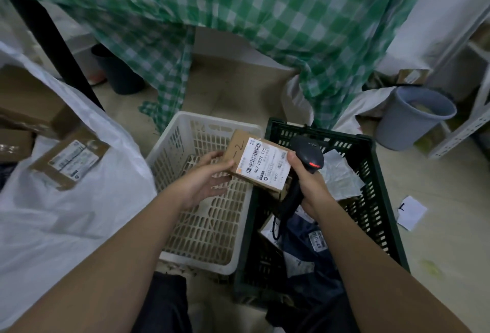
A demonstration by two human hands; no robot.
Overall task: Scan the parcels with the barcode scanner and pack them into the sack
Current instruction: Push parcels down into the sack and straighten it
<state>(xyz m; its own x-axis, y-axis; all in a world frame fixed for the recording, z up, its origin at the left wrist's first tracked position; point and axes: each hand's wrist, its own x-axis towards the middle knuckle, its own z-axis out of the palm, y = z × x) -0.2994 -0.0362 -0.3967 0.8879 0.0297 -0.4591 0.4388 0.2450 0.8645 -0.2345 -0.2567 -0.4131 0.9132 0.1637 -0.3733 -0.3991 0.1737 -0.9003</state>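
Floor workspace: left hand (205,179) gripping box (258,163) above white basket (206,200), right hand (307,181) gripping scanner (309,156); some parcels sacked (79,200), more waiting.

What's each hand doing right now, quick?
Left hand: holds the cardboard parcel by its left edge.
Right hand: grips the barcode scanner, thumb on the parcel's label.

A single wide-angle head-mounted view looks forward and steeply down from close range, with both forearms entering from the bottom edge. The white basket (204,200) and dark green crate (371,187) on the floor fill the centre; a green checked cloth (265,14) spans the top.
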